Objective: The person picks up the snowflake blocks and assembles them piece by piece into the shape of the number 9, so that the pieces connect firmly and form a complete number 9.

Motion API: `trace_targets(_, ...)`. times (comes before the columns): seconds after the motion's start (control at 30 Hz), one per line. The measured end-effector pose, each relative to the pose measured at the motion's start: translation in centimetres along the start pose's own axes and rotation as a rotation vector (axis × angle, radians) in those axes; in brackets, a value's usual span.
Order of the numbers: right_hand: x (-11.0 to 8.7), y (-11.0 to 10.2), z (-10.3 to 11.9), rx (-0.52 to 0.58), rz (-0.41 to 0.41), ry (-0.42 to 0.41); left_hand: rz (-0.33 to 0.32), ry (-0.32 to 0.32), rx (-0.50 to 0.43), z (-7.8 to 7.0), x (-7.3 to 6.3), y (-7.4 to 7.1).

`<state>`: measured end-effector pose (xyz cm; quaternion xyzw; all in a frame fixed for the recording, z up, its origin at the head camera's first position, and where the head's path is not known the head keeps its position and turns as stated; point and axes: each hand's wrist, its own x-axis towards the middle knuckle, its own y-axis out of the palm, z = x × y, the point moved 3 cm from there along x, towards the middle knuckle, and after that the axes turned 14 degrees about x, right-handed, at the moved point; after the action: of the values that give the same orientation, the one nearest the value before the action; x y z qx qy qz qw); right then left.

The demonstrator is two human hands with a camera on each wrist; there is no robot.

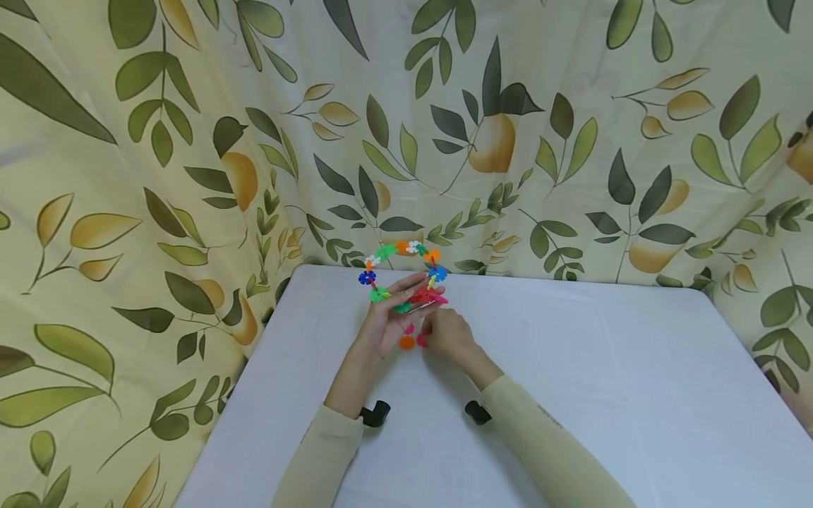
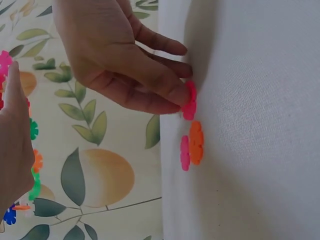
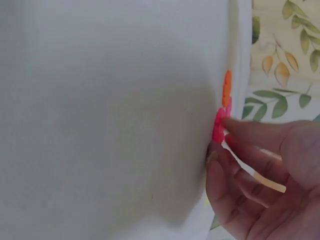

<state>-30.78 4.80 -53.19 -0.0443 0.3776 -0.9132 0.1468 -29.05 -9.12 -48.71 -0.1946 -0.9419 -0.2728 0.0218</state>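
My left hand [image 1: 387, 321] holds up a ring of linked plastic snowflake discs [image 1: 401, 248] in green, orange, white, blue and red. Long fingers lie across the ring's lower side, hiding part of it. In the left wrist view only a slice of the ring shows at the left edge. Just right of it, my right hand [image 1: 452, 335] is low at the table, thumb and fingertips pinching a pink snowflake disc [image 3: 218, 126]. Beside that disc are an orange snowflake disc [image 2: 196, 143] and a second pink snowflake disc [image 2: 185, 153], both at the tabletop.
A white cloth covers the table [image 1: 603, 374]. Behind and to the left hangs a leaf-patterned curtain [image 1: 571, 212], meeting the table's far edge. Black wrist camera mounts [image 1: 376, 414] stick out near both sleeves.
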Motion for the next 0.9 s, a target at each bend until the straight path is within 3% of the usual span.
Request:
trace_targets(0.37, -0.5, -0.2, -0.3, 0.047, -0.023, -0.006, -0.044, 0.02, 0.005, -0.3, 0.0, -0.3)
trace_targets(0.6, -2.1, -2.0, -1.3, 0.333, -0.113, -0.036, -0.034, 0.003, -0.014, -0.1, -0.1, -0.1)
trace_targets(0.9, -4.4, -5.7, -1.1, 0.753, -0.216, 0.025, -0.042, 0.009, 0.007, -0.1, -0.1, -0.3)
